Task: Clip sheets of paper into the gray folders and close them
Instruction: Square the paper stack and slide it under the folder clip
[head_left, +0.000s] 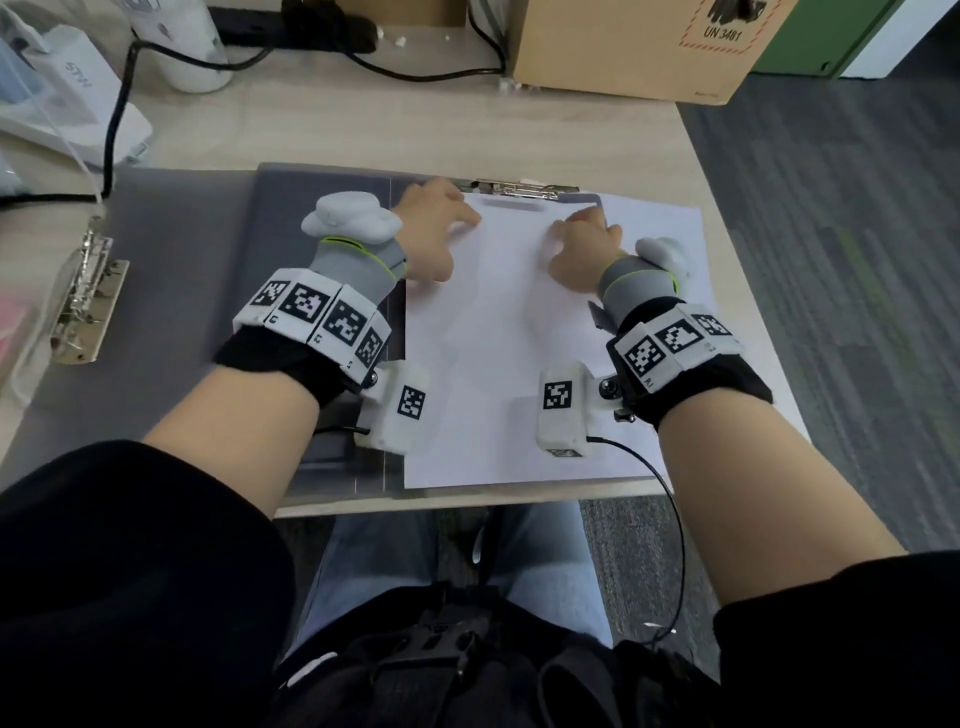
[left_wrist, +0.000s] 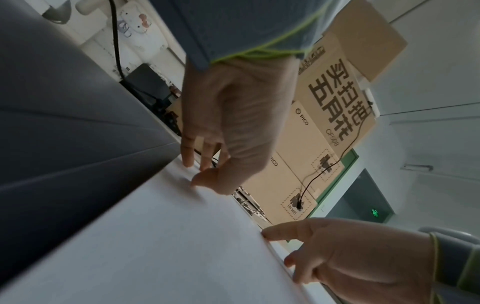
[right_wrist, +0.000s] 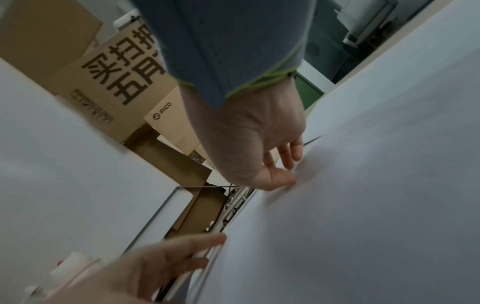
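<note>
An open gray folder (head_left: 291, 208) lies on the desk with its metal clip (head_left: 519, 188) at the far edge. A white sheet (head_left: 493, 338) lies on its right half, its top edge just below the clip. My left hand (head_left: 452, 213) rests on the sheet's top left corner, fingers at the edge and thumb (left_wrist: 200, 181) on the paper. My right hand (head_left: 582, 234) presses its thumb and fingertips (right_wrist: 291, 162) on the sheet near the top right. Neither hand holds anything.
A second open gray folder (head_left: 156, 249) with a metal clip (head_left: 85, 301) lies to the left. More white paper (head_left: 660, 228) lies under the folder's right side. A cardboard box (head_left: 623, 47), black cables (head_left: 114, 130) and a white bottle (head_left: 187, 47) stand behind.
</note>
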